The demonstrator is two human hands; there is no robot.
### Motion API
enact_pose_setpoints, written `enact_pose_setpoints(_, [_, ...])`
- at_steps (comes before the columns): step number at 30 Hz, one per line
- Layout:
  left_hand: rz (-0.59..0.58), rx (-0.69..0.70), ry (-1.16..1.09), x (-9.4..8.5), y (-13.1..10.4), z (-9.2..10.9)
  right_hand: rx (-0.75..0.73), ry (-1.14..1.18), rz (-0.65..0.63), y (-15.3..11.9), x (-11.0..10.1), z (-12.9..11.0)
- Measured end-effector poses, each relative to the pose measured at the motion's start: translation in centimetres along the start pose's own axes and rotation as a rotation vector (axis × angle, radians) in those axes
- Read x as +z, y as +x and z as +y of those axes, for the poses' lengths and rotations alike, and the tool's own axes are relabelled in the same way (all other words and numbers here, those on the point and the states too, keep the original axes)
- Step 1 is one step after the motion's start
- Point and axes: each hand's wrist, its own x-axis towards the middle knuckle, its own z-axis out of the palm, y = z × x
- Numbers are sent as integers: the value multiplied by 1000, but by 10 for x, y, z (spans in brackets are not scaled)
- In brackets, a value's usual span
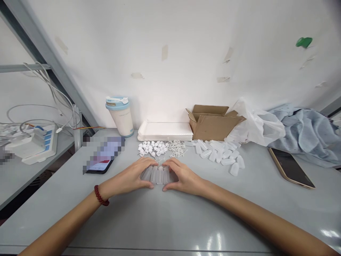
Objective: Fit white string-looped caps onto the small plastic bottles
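A short row of several small translucent plastic tubes (160,176) lies side by side on the grey table. My left hand (131,177) curves around the row's left end, thumb at the near side and fingers at the far side. My right hand (184,177) does the same at the right end. Both hands partly hide the outer tubes. Just beyond them are a pile of small white caps (151,147) and a heap of thin white strips (177,148). Loose translucent tubes (218,155) are scattered to the right of these.
Along the wall stand a cup with a blue lid (121,117), a stack of white envelopes (166,131), an open cardboard box (214,126) and a plastic bag (257,124). A phone (105,156) lies left, another phone (291,167) right, near blue cloth (309,135).
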Motion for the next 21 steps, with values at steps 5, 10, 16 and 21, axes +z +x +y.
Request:
enact_pose_setpoints(5, [0, -25, 11, -3, -3, 1, -1, -22, -14, -4, -8, -4])
enact_pose_setpoints(10, [10, -34, 39, -11, 3, 6, 14, -69, 41, -21, -32, -1])
enact_pose_setpoints(16, [56, 46, 117, -9, 39, 21, 158, -203, 281, -44, -70, 21])
enact_pose_setpoints(21, [58, 186, 341, 3, 82, 33, 189, -390, 361, -52, -88, 42])
